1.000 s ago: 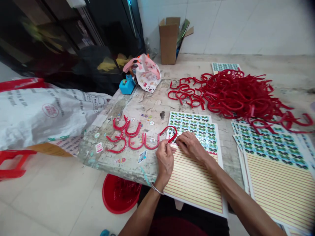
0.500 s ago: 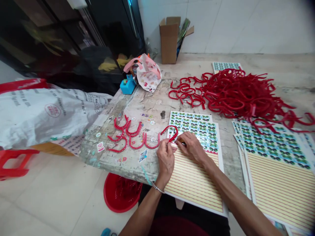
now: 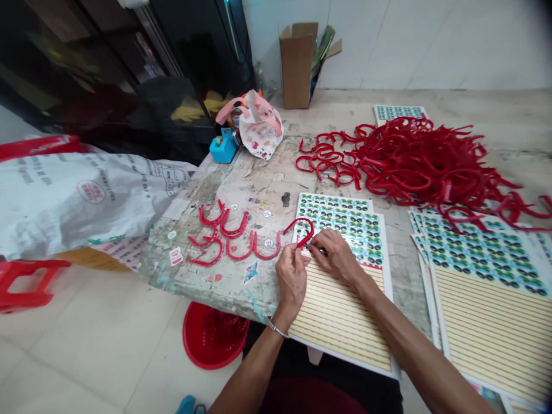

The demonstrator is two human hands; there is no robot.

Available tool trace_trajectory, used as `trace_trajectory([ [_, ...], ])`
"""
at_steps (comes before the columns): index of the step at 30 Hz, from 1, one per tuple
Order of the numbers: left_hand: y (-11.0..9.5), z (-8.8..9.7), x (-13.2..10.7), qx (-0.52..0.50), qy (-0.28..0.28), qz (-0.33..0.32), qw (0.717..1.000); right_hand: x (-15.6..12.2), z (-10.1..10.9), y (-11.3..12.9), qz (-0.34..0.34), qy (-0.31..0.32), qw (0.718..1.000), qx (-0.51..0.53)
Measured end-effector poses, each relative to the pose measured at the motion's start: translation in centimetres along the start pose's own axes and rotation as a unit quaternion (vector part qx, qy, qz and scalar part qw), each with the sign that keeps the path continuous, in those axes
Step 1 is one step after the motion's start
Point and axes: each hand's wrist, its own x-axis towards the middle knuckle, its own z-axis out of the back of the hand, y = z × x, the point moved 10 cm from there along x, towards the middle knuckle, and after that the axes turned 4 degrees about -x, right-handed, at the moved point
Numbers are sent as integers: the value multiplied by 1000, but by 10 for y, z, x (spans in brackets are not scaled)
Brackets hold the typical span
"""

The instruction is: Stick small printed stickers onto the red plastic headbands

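Two hands low over striped card [image 3: 336, 328] — left hand [image 3: 292, 282] in narrow pinch on red plastic hook [image 3: 299, 219], hook's curve just past card's top edge; right hand [image 3: 336, 257] touching beside it, fingertips close, its hold cannot tell. Red basin [image 3: 190, 339] on floor below. Several loose hooks [image 3: 219, 241] on worn table [image 3: 254, 190] — stacked sheets [image 3: 487, 299] right, big red heap [image 3: 422, 161] beyond.

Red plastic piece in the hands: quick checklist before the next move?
1. Left hand grips one end of the red plastic piece: ok.
2. Right hand sits close against that same end: ok.
3. What the right hand's fingers pinch: cannot tell, too small.
4. Sticker sheet under the hands: ok, lying flat.
5. Row of red pieces on the tabletop: ok, apart from the hands.
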Motion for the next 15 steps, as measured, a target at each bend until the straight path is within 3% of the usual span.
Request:
trace_trajectory([
  [11,-2,-2,1,27,3,-16,999,1,2,0,10,-21,1000,-2],
  [15,-6,-1,0,31,-1,-25,999,-1,11,3,0,-48,998,46],
])
